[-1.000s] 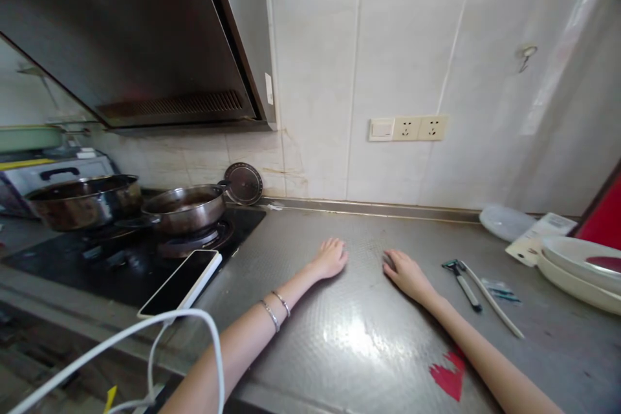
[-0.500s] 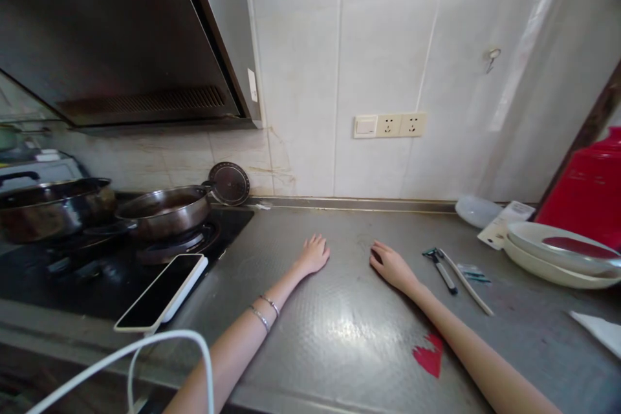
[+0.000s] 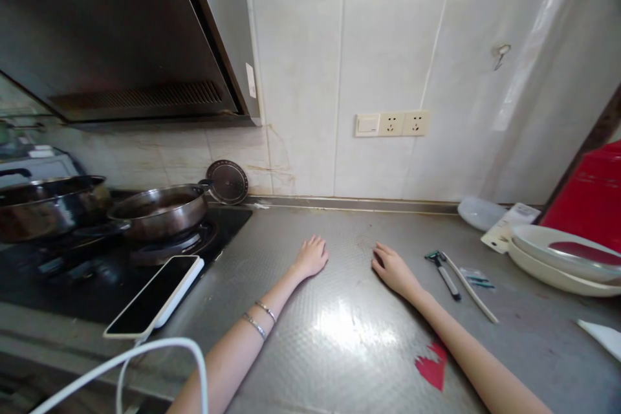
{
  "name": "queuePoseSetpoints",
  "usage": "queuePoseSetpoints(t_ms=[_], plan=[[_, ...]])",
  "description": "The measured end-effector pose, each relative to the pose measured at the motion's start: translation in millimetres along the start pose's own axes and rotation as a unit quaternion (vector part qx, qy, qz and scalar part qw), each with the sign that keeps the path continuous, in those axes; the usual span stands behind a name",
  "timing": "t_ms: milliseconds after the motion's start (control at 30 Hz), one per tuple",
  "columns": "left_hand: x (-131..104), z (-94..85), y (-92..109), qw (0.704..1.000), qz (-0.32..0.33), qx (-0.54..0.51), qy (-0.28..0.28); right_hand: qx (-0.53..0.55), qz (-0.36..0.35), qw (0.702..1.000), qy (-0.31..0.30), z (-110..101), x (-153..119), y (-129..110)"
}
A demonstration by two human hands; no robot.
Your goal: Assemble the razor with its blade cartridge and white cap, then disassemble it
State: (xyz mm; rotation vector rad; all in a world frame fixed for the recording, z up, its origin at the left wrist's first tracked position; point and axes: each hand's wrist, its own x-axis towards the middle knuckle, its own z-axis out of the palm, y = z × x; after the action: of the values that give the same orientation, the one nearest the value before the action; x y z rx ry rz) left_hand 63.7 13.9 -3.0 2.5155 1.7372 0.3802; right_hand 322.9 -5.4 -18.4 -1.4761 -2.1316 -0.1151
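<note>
My left hand (image 3: 312, 257) lies palm down on the grey metal counter (image 3: 330, 297), its fingers extended and nothing in it. Across from it, my right hand (image 3: 394, 270) rests on the same surface, fingers loosely bent and also holding nothing. Just to the right of that hand is a razor (image 3: 449, 279) with a green head and grey handle. Beside the razor lies a thin, curved white strip (image 3: 469, 289). A small clear packet with dark green pieces (image 3: 479, 279) is a little further right. Near my right forearm, a torn red scrap (image 3: 431, 369) sits on the counter.
A phone (image 3: 150, 301) with a white cable (image 3: 145, 344) lies by the stove's (image 3: 33, 284) edge. Two metal pans (image 3: 165, 213) stand on the stove, under a range hood (image 3: 145, 32). At right are stacked white dishes (image 3: 557, 272), a clear bowl (image 3: 481, 212) and a red container (image 3: 589, 191).
The view has shifted slightly, so the phone and pans appear a little further left and the items at right a little further right. Both hands stay resting on the counter.
</note>
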Motion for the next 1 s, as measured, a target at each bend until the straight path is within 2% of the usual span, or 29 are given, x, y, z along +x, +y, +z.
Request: queuePoseSetpoints(t_ms=[133, 500, 633, 733, 800, 867, 933, 1000], plan=[[1, 1.4, 0, 1.000, 0.001, -0.002, 0.007, -0.006, 0.002, 1.000, -0.017, 1, 1, 1], [0, -1.9, 1, 1.000, 0.000, -0.002, 0.003, 0.018, 0.000, 1.000, -0.015, -4, 1, 0], [1, -2.5, 2, 1.000, -0.003, 0.002, -0.003, 0.016, 0.001, 1.000, 0.027, -22, 10, 13], [2, -1.5, 1, 1.000, -0.003, 0.002, -0.007, 0.027, 0.068, 0.996, 0.043, -50, 16, 32], [2, -0.9, 1, 1.000, -0.004, 0.003, -0.008, 0.034, 0.144, 0.989, 0.023, -70, 16, 48], [2, -0.9, 1, 1.000, -0.001, 0.004, -0.008, 0.035, 0.210, 0.976, -0.037, -87, 12, 64], [2, -1.4, 1, 1.000, 0.004, 0.005, -0.008, 0.037, 0.240, 0.964, -0.112, -98, 4, 78], [1, -2.1, 1, 1.000, 0.004, 0.005, -0.007, 0.032, 0.245, 0.955, -0.162, -103, -6, 88]])
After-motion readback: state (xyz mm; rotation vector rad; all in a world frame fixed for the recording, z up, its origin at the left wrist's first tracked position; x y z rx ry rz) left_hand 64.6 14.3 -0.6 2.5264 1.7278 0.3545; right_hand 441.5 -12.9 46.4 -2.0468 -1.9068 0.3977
